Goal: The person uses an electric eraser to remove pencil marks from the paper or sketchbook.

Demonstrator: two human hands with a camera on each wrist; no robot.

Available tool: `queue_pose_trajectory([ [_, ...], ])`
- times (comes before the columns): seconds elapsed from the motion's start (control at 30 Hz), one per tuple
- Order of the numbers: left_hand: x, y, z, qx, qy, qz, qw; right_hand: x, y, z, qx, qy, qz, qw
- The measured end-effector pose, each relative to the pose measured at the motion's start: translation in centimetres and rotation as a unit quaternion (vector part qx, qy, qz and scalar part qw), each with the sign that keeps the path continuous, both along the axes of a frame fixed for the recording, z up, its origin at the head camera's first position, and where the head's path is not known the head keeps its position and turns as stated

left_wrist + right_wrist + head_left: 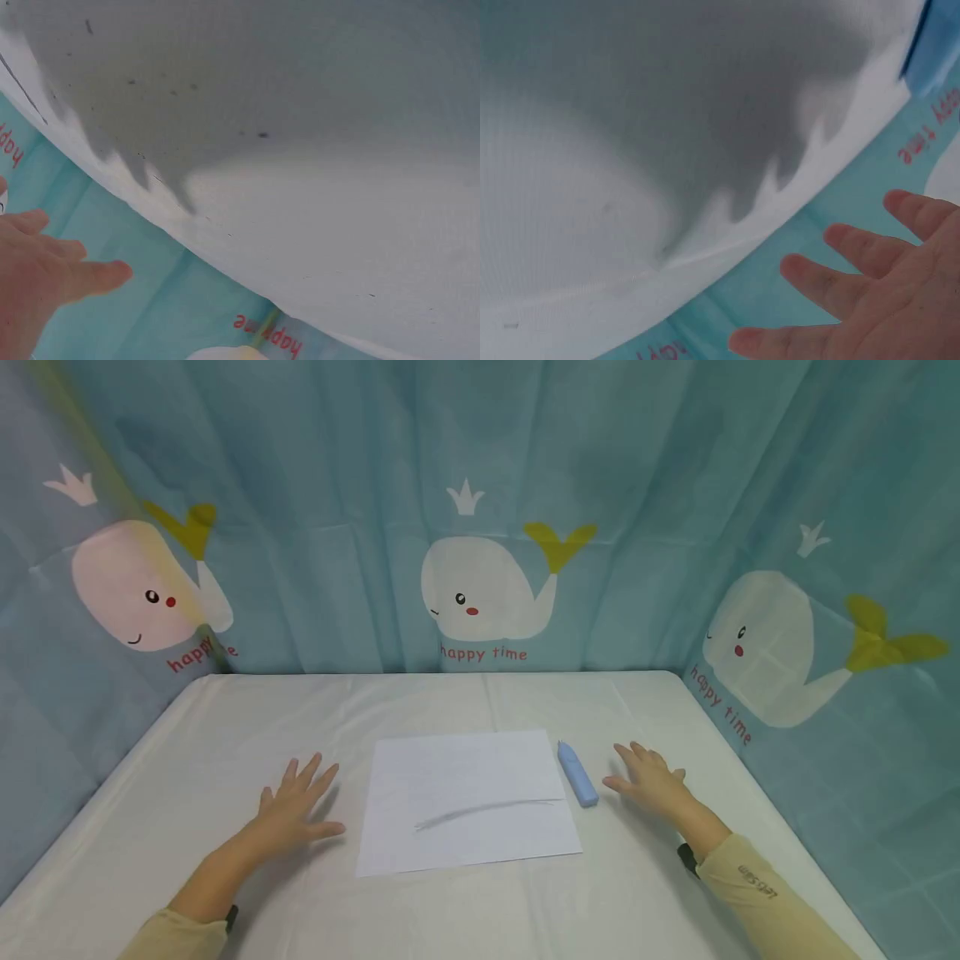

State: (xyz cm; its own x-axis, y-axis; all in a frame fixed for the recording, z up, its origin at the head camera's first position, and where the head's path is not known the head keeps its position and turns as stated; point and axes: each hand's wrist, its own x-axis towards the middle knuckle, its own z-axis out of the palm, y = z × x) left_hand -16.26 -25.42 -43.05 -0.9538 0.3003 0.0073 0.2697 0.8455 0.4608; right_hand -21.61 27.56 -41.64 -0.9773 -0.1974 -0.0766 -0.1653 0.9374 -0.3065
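Note:
A white sheet of paper (457,768) lies on the table in the head view, with a grey smudged streak (483,811) across its lower half. Just off its right edge rests a light-blue, stubby pen-shaped tool (577,774), narrow tip pointing away; its exact kind is unclear. My left hand (288,814) hovers left of the paper, fingers spread, holding nothing. To the right of the tool, my right hand (651,783) is held over the table with fingers extended and nothing in it. Part of the blue tool (934,45) shows at the right wrist view's upper corner.
A white cloth covers the table (277,710). Behind it and along both sides hangs a teal curtain (322,568) printed with whales and the words "happy time". Shadows of the hands fall on the cloth in both wrist views.

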Motion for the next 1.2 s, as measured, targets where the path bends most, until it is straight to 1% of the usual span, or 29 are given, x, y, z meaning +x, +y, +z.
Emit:
queue_pose_trajectory([
  [0.1, 0.0, 0.7, 0.0, 0.007, -0.005, -0.024, 0.9997, 0.3, -0.8, -0.3, -0.012, -0.009, 0.01, 0.9998],
  [0.27, -0.2, 2.0, -0.3, -0.01, -0.012, -0.055, 0.9983, 0.7, -1.9, -0.8, -0.036, -0.032, 0.02, 0.9986],
  [0.43, -0.2, 3.1, 0.0, -0.016, -0.024, -0.085, 0.996, 0.6, -2.7, -1.0, -0.031, -0.049, 0.02, 0.9981],
  [0.5, -0.1, 3.5, 0.2, -0.012, -0.035, -0.094, 0.9949, 0.6, -2.9, -0.9, -0.025, -0.05, 0.019, 0.9982],
  [0.57, -0.1, 3.8, 0.2, -0.012, -0.049, -0.1, 0.9937, 0.5, -2.9, -0.8, -0.026, -0.051, 0.012, 0.9983],
  [0.67, -0.2, 4.2, 0.2, -0.018, -0.066, -0.104, 0.9922, 0.4, -2.9, -0.7, -0.028, -0.041, 0.001, 0.9988],
  [0.87, -0.6, 4.9, 0.1, -0.03, -0.08, -0.096, 0.9916, -0.2, -2.6, -0.9, -0.025, -0.003, -0.002, 0.9997],
  [0.9, -0.7, 5.0, 0.0, -0.033, -0.081, -0.098, 0.9913, -0.2, -2.5, -1.0, -0.031, -0.002, -0.002, 0.9995],
  [0.97, -0.7, 5.3, -0.1, -0.039, -0.085, -0.103, 0.9903, -0.4, -2.1, -0.9, -0.067, -0.01, -0.008, 0.9977],
  [1.03, -0.7, 5.5, -0.1, -0.045, -0.09, -0.105, 0.9894, -0.5, -1.7, -0.7, -0.117, -0.02, -0.014, 0.9928],
  [1.07, -0.7, 5.5, -0.2, -0.047, -0.092, -0.104, 0.9891, -0.5, -1.4, -0.5, -0.15, -0.029, -0.02, 0.9881],
  [1.1, -0.6, 5.6, -0.2, -0.049, -0.097, -0.103, 0.9888, -0.6, -1.3, -0.3, -0.187, -0.041, -0.029, 0.981],
  [1.17, -0.5, 5.5, -0.3, -0.05, -0.103, -0.095, 0.9889, -0.7, -1.0, 0.1, -0.266, -0.066, -0.042, 0.9608],
  [1.2, -0.5, 5.5, -0.3, -0.052, -0.102, -0.093, 0.989, -0.7, -0.9, 0.3, -0.304, -0.079, -0.048, 0.9481],
])
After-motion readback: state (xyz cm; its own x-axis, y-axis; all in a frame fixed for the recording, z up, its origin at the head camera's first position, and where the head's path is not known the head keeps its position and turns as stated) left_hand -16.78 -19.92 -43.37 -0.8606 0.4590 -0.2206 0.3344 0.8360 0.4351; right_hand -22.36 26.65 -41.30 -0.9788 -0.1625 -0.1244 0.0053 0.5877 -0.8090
